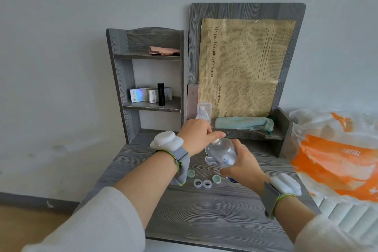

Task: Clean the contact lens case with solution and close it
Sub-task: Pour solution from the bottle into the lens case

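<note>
Just behind the lens case [202, 183], a clear solution bottle [222, 152] is held tilted above the bench [204, 217], with its top turned toward the left. The bottle's lower body is gripped by the right hand [243, 162], whose fingers and thumb are curled round it. The bottle's top is pinched by the fingertips of the left hand [194, 135], which is placed behind and slightly left of the case.

The lens case itself is laid flat on the bench with both wells uncovered. A green lid [190, 173] is set just left of the case, and a second green lid [216, 179] just right of it, both flat on the bench and apart from the case. A small clear plastic piece [208, 158] is partly hidden by the bottle, behind the case.

Farther behind the case, a teal cloth [243, 122] is laid on a low ledge, before a sheet of newsprint [245, 67]. Behind and left of the case, a shelf unit [122, 80] is stood, with small boxes [139, 94] and a black tube [161, 94] kept on its lower shelf. Well right of the case, an orange-and-white plastic bag [337, 159] is seen.
</note>
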Tool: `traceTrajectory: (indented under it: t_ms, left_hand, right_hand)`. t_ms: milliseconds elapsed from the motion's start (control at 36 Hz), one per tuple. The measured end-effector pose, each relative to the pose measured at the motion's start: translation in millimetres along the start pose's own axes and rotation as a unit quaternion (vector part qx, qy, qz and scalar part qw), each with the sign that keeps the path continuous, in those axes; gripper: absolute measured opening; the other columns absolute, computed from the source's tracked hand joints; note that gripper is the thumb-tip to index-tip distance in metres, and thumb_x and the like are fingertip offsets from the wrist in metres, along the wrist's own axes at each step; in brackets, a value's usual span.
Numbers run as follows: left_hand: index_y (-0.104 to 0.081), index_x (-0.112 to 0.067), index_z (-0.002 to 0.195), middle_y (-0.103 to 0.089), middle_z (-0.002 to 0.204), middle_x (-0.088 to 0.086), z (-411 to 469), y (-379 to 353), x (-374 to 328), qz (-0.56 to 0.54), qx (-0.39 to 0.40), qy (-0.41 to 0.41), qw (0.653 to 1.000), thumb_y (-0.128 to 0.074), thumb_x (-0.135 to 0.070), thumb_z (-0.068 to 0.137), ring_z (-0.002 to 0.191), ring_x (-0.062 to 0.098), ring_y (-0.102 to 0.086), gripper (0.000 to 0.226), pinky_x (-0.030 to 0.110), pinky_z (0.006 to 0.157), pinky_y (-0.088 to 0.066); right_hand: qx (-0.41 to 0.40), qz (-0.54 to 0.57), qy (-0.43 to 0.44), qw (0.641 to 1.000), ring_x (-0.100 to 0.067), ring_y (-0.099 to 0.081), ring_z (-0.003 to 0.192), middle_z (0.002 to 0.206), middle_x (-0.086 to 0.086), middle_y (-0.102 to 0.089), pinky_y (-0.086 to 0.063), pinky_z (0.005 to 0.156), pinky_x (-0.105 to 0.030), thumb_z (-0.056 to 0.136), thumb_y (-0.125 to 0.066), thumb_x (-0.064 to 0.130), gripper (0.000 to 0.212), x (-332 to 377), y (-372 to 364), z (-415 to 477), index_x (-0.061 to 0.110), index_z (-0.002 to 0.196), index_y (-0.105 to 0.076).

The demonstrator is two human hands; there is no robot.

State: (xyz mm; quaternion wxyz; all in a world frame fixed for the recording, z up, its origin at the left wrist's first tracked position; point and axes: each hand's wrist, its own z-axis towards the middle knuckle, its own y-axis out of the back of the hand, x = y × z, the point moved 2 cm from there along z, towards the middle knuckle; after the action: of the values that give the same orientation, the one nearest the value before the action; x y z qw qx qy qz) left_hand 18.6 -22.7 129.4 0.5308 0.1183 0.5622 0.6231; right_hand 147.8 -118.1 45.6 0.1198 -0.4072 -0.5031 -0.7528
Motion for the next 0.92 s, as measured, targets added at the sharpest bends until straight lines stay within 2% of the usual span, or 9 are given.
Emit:
traceTrajectory:
  t_ms: [139, 306, 389, 444, 500, 583, 667, 806, 917]
  left_hand:
    - [-0.074, -0.016, 0.083, -0.066, 0.07, -0.009, 0, 0, 6, -0.116, 0.0, 0.019, 0.993, -0.072, -0.036, 0.079, 0.064, 0.0, -0.059, 0.021, 0.02, 0.066, -0.05]
    - [-0.07, -0.016, 0.089, -0.072, 0.084, 0.003, -1, 3, 37, -0.29, -0.039, 0.116, 0.949, -0.076, -0.02, 0.076, 0.074, 0.014, -0.066, 0.015, 0.035, 0.081, -0.057]
    - [-0.067, -0.018, 0.087, -0.068, 0.082, -0.006, -14, -6, 64, -0.211, -0.045, 0.167, 0.962, -0.079, -0.017, 0.069, 0.075, 0.007, -0.062, 0.022, 0.02, 0.068, -0.049]
    - [-0.065, -0.019, 0.09, -0.064, 0.08, -0.01, -29, -17, 81, -0.142, -0.036, 0.19, 0.971, -0.078, -0.015, 0.068, 0.074, 0.009, -0.06, 0.026, 0.017, 0.063, -0.044]
    - [-0.061, -0.019, 0.103, -0.063, 0.084, -0.005, -45, -32, 97, -0.118, -0.011, 0.203, 0.972, -0.072, -0.01, 0.071, 0.079, 0.016, -0.06, 0.035, 0.028, 0.072, -0.049]
    - [-0.056, -0.021, 0.122, -0.063, 0.095, 0.004, -64, -53, 115, -0.108, 0.013, 0.21, 0.972, -0.068, -0.009, 0.078, 0.089, 0.022, -0.061, 0.048, 0.034, 0.086, -0.048]
    - [-0.066, -0.015, 0.114, -0.067, 0.105, 0.006, -77, -68, 128, -0.125, -0.036, 0.22, 0.967, -0.068, -0.012, 0.081, 0.1, 0.024, -0.063, 0.034, 0.036, 0.092, -0.049]
    - [-0.067, -0.028, 0.089, -0.07, 0.089, -0.009, -85, -77, 135, -0.098, -0.087, 0.209, 0.969, -0.071, -0.027, 0.079, 0.091, 0.015, -0.065, 0.011, 0.028, 0.075, -0.049]
    - [-0.059, -0.029, 0.094, -0.064, 0.092, -0.014, -85, -81, 138, -0.081, -0.092, 0.216, 0.969, -0.073, -0.028, 0.073, 0.094, 0.011, -0.061, 0.025, 0.025, 0.074, -0.043]
  right_hand:
    - [-0.005, 0.004, -0.014, 1.0, -0.014, -0.054, 0.083, 0.101, 0.002, -0.05, -0.042, 0.053, -0.022, 0.052, -0.075, 0.019, 0.063, -2, -2, 1, 0.035, 0.104, -0.043]
    - [-0.007, 0.012, -0.024, 1.0, -0.017, -0.056, 0.083, 0.103, 0.001, -0.052, -0.044, 0.054, -0.024, 0.053, -0.075, 0.021, 0.063, -11, 0, -1, 0.033, 0.107, -0.044]
    - [-0.017, 0.029, -0.034, 0.999, -0.018, -0.058, 0.08, 0.101, -0.001, -0.053, -0.043, 0.048, -0.023, 0.053, -0.074, 0.018, 0.058, -15, 0, -3, 0.031, 0.102, -0.045]
    - [-0.028, 0.035, -0.039, 0.998, -0.019, -0.057, 0.081, 0.099, -0.002, -0.054, -0.046, 0.053, -0.029, 0.054, -0.074, 0.017, 0.055, -17, 0, -3, 0.029, 0.098, -0.045]
    - [-0.035, 0.041, -0.045, 0.998, -0.021, -0.057, 0.083, 0.098, -0.003, -0.055, -0.049, 0.063, -0.036, 0.055, -0.074, 0.017, 0.054, -20, 1, -3, 0.028, 0.098, -0.045]
    - [-0.048, 0.047, -0.049, 0.997, -0.022, -0.057, 0.083, 0.097, -0.002, -0.056, -0.049, 0.067, -0.038, 0.057, -0.075, 0.017, 0.052, -22, 1, -3, 0.027, 0.098, -0.045]
    - [-0.057, 0.052, -0.052, 0.996, -0.021, -0.057, 0.082, 0.096, -0.001, -0.056, -0.049, 0.067, -0.038, 0.057, -0.075, 0.016, 0.052, -22, 1, -3, 0.028, 0.098, -0.045]
    - [-0.063, 0.062, -0.059, 0.994, -0.02, -0.057, 0.083, 0.097, 0.0, -0.057, -0.051, 0.069, -0.039, 0.056, -0.076, 0.015, 0.053, -22, 1, -1, 0.028, 0.097, -0.045]
    - [-0.06, 0.059, -0.059, 0.995, -0.021, -0.058, 0.084, 0.098, 0.0, -0.057, -0.05, 0.067, -0.037, 0.057, -0.075, 0.015, 0.053, -23, -1, -1, 0.029, 0.099, -0.045]
